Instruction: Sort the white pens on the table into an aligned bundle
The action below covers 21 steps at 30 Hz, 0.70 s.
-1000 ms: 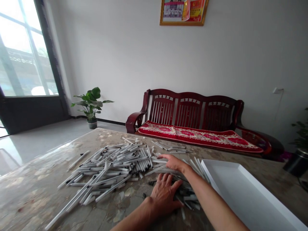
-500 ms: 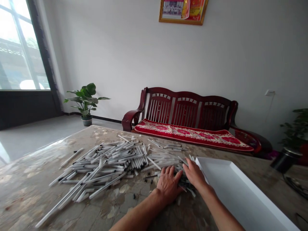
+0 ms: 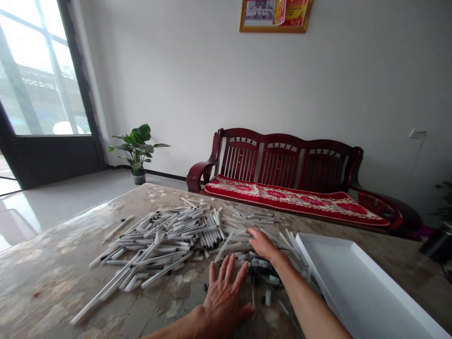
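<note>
My left hand point(image 3: 226, 289) is open, its fingers spread over the table at the near edge of the loose parts. My right hand point(image 3: 263, 245) reaches leftward with its fingers stretched out, over white tubes between the two piles; nothing shows in its grasp. A big pile of slim white tubes with dark ends, like pen barrels point(image 3: 165, 240), lies to the left of both hands. Small black and clear parts, like pen caps point(image 3: 263, 266), are heaped between my hands, partly hidden by my right forearm. More white tubes point(image 3: 293, 247) lie right of my right hand.
A shallow white tray point(image 3: 367, 287) stands on the stone-patterned table point(image 3: 42, 278) at the right. Beyond the table is a dark red wooden bench point(image 3: 275, 155) with a red patterned cover. A potted plant point(image 3: 139, 150) stands on the floor behind, at the left.
My left hand has drawn back toward me and left, away from the small parts, its fingers spreading. My right hand has shifted left across the tubes. The camera view has turned slightly left.
</note>
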### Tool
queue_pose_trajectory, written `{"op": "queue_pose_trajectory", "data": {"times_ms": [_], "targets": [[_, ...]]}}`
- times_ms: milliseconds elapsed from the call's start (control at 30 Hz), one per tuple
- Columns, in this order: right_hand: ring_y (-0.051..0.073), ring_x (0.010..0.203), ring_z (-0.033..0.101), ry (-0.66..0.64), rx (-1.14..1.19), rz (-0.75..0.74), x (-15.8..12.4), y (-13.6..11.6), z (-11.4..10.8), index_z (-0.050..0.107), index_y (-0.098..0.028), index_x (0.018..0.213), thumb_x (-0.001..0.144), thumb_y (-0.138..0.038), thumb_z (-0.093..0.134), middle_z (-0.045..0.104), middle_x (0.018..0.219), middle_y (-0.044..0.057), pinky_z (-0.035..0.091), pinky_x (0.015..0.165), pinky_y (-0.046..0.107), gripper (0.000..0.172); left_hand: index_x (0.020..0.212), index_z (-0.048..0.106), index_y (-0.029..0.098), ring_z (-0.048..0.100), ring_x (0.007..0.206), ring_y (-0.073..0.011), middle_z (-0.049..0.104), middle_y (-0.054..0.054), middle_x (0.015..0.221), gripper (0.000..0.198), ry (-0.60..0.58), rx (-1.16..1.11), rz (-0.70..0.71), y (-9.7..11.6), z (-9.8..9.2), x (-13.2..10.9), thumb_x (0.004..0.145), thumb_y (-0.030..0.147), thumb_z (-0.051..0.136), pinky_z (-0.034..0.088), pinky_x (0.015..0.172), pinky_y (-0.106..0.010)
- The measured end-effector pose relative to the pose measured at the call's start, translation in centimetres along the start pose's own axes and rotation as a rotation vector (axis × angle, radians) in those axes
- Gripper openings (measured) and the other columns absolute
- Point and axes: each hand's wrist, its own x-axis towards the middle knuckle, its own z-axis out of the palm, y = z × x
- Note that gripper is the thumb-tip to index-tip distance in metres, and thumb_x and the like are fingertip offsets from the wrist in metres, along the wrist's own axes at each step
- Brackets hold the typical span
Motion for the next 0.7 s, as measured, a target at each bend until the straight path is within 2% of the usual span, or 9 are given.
{"op": "queue_pose_trajectory", "data": {"times_ms": [133,233,367,467,600,700], "targets": [[0.016,0.131,0.052,0.014,0.093,-0.065,-0.5,-0.7,0.3,0.049,-0.017,0.144,0.077,-0.008,0.045,0.057,0.143,0.006,0.039,0.110,0.028,0.067,0.156,0.020,0.035,0.008,0.151,-0.0397,0.008,-0.011,0.166,0.094,0.028,-0.028,0.020,1.6,0.9,1.6,0.077,0.074,0.055,0.005,0.116,-0.069],[0.020,0.132,0.052,0.204,0.065,-0.024,-2.1,0.0,-0.6,0.052,-0.014,0.140,0.086,-0.015,0.044,0.057,0.142,0.011,0.039,0.111,0.034,0.055,0.155,0.023,0.033,0.008,0.151,-0.0389,0.008,-0.011,0.166,0.088,0.055,-0.032,0.032,3.1,1.6,2.7,0.081,0.072,0.050,0.006,0.117,-0.068],[0.029,0.123,0.058,0.401,-0.272,0.094,-5.8,2.3,-2.1,0.057,-0.009,0.133,0.091,-0.026,0.045,0.064,0.130,0.020,0.042,0.106,0.042,0.046,0.154,0.028,0.033,0.008,0.151,-0.0383,0.013,-0.013,0.165,0.084,0.129,-0.024,0.007,4.1,2.5,4.0,0.082,0.072,0.047,0.006,0.117,-0.067],[0.032,0.122,0.057,0.503,-0.419,0.098,-9.1,4.7,-2.4,0.056,-0.010,0.132,0.092,-0.031,0.043,0.063,0.129,0.019,0.042,0.105,0.045,0.047,0.154,0.029,0.033,0.009,0.151,-0.0388,0.014,-0.012,0.165,0.083,0.167,-0.022,-0.012,4.3,2.9,5.1,0.083,0.072,0.048,0.008,0.117,-0.066],[0.032,0.122,0.056,0.618,-0.478,0.069,-12.1,7.0,-0.4,0.055,-0.013,0.132,0.094,-0.035,0.038,0.062,0.129,0.018,0.045,0.101,0.047,0.047,0.154,0.029,0.032,0.009,0.151,-0.0403,0.016,-0.012,0.165,0.082,0.198,-0.008,-0.029,4.5,3.1,6.6,0.084,0.069,0.049,0.011,0.118,-0.065],[0.032,0.113,0.061,0.642,-0.472,0.018,-12.0,7.3,1.7,0.059,-0.013,0.126,0.094,-0.034,0.038,0.066,0.121,0.019,0.047,0.097,0.048,0.043,0.154,0.031,0.030,0.013,0.150,-0.0414,0.020,-0.014,0.164,0.080,0.209,-0.008,-0.036,4.8,2.8,7.7,0.084,0.064,0.053,0.014,0.117,-0.065]]}}
